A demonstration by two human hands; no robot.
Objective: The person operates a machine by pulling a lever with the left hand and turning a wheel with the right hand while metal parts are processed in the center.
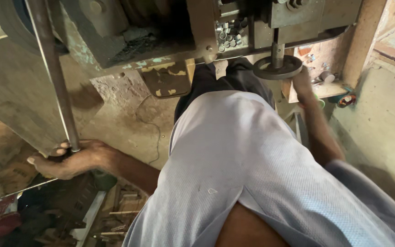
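I see my left hand (72,158) wrapped tight around the lower end of a long, dull grey metal lever rod (53,75), which slants up past the worn grey-green machine body (115,32). My right hand (303,87) reaches up beneath a dark round metal handwheel (277,67) on a short vertical shaft at the machine's underside; it sits right against the wheel, but I cannot tell whether its fingers are curled on it or loose. Small silvery cylindrical parts (227,34) lie heaped in an opening just left of that shaft. My pale blue mesh shirt (234,160) fills the middle, with scrap wood pieces (120,206) on the floor below my left arm
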